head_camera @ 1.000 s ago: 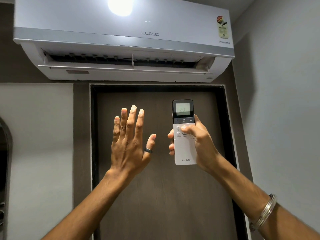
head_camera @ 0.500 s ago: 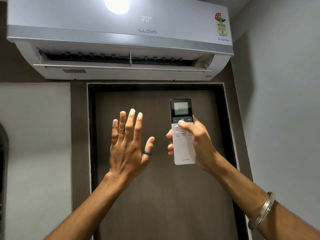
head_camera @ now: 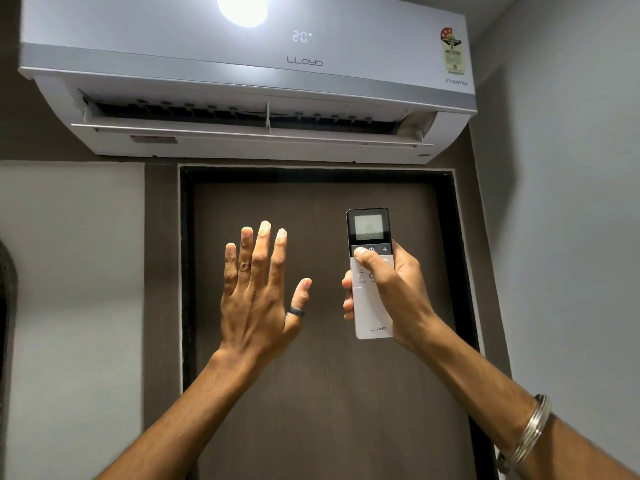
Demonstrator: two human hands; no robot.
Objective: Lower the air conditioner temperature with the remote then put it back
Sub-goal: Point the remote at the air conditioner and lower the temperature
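Now that the thumb has slid onto the minus key, the right hand point(head_camera: 391, 289) clamps the remote point(head_camera: 370, 271) (center-right); the left hand point(head_camera: 258, 292) stays splayed, empty; lowering looks underway.

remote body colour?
The remote is two-tone: black top section around the screen, white lower body. It shows best in the head view, held in the right hand.
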